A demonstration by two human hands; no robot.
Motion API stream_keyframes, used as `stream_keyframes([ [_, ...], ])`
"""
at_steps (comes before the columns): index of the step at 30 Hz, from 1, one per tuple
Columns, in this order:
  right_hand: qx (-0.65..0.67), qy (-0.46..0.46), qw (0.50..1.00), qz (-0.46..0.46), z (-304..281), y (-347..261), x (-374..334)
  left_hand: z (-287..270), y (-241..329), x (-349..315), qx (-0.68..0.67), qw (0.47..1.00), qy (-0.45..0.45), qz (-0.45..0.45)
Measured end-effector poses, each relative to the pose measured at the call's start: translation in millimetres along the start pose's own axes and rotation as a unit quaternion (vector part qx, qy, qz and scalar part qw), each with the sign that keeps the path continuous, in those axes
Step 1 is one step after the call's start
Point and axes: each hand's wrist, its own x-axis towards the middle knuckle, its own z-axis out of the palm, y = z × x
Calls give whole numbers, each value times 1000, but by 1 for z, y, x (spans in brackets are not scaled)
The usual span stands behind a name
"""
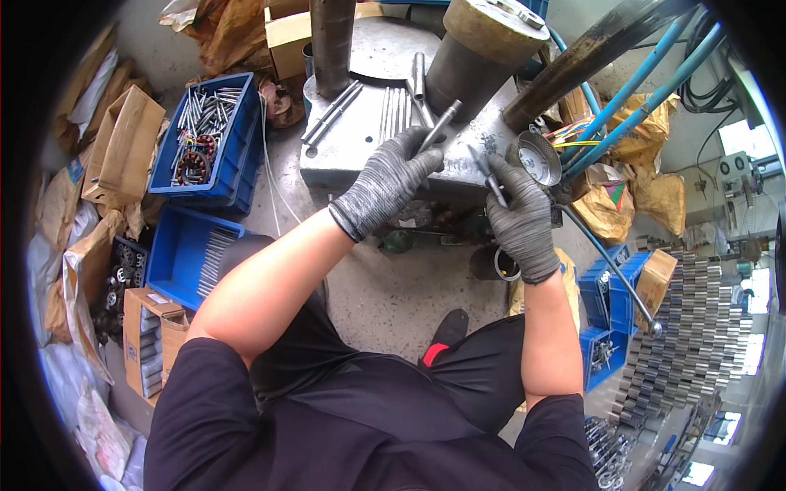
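Observation:
In grey knitted gloves, both my hands are above the front of a metal machine table [372, 159]. My left hand [383, 173] is closed around a short steel shaft [440, 127], which tilts up to the right. My right hand [521, 214] grips a slim tool [488, 175] with a pointed grey end aimed up and left; its exact kind is not clear. The tool and the shaft are apart. Behind my left hand several steel rods [397, 110] lie on the table, with a pair of longer rods [333, 112] to their left.
A thick steel cylinder [483, 61] and a dark column [332, 49] rise from the table. A round metal dish [538, 159] sits at its right. Blue crates [246, 155] of shafts stand left. A ball-ended lever [610, 266] slants down right, near stacked metal parts [679, 327].

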Motion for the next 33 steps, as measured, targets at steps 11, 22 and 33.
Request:
stream_keyframes([
  [11, 215, -87, 955, 185, -33, 2, 4, -5, -10, 4, 192, 973, 30, 124],
  [22, 93, -236, 957, 138, -59, -20, 2, -10, 3, -7, 202, 970, -83, 104],
  [33, 231, -199, 927, 219, -48, -12, 0, -20, 5, -1, 27, 976, -211, 55],
])
